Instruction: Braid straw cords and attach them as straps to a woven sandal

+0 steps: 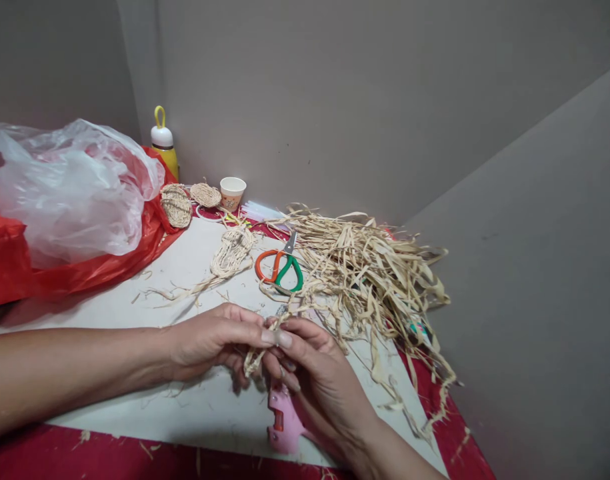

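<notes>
My left hand (209, 340) and my right hand (315, 373) meet near the table's front, fingers pinched together on a short braid of pale straw strips (255, 360) that runs up toward the loose straw pile (369, 273). Under my right hand lies a pink glue gun (282, 420), partly hidden. A flat oval woven straw piece (231, 252) with trailing ends lies beyond my hands. Scissors with one orange and one green handle (279, 267) rest at the pile's left edge.
A white sheet (185, 273) covers a red tabletop (85, 460). At the left are a clear plastic bag (69, 187) over a red bag (15, 267). At the back stand a yellow bottle (163, 143), a paper cup (232, 192) and two small woven pieces (176, 205). Grey walls close in behind and right.
</notes>
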The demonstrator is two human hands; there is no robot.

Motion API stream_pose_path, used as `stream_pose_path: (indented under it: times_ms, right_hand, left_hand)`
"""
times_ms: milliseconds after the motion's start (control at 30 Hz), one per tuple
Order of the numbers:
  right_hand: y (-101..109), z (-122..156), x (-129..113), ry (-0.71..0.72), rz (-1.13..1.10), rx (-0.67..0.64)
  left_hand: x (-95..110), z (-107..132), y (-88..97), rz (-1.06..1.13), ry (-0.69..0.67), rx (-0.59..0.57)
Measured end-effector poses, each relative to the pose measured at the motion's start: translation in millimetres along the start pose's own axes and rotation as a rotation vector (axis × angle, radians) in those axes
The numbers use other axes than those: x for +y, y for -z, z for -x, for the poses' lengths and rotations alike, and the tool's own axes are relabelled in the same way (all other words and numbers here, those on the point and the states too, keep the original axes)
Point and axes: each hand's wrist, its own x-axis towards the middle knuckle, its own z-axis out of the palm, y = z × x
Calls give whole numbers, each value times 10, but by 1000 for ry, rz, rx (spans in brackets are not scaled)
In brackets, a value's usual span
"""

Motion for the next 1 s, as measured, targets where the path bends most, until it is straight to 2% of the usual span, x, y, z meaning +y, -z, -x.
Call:
stream_pose_path:
  times_ms: [133, 333, 400, 467, 533, 600, 667, 700, 733, 800, 900, 1000]
  right_hand:
    - [-1, 16, -5, 22, 21, 27]
    - [22, 19, -49, -6, 109, -25]
    - [42, 37, -48, -20, 175, -25]
    - [59, 107, -58, 31, 330, 3]
    - [67, 230, -105, 224, 610, 62]
    - [64, 360, -205, 571, 951, 119]
    - [53, 435, -343, 1049, 1150, 81]
    - [45, 438, -414, 1164, 1274, 46]
    - [37, 418, -479, 1179, 1401, -7]
    - [23, 332, -575, 1085, 1523, -113]
    - [3, 183, -612, 874, 1511, -202]
    - [-11, 110, -586, 726, 1448, -237]
  left_hand:
    - [-9, -11, 5, 30, -63, 35]
    - [10, -13, -14, -2, -96, 65]
    - [20, -8, -19, -17, -91, 76]
    - [29, -4, -18, -58, -98, 95]
    - [44, 0, -17, -126, -101, 109]
    - [70, 7, -23, -208, -91, 116]
    - [104, 20, -38, -292, -79, 120]
    - [122, 28, -49, -332, -77, 124]
    - [139, 36, -59, -366, -77, 128]
    - [161, 51, -78, -401, -65, 131]
    - [160, 56, -83, -403, -37, 115]
    - [140, 39, -49, -359, -17, 77]
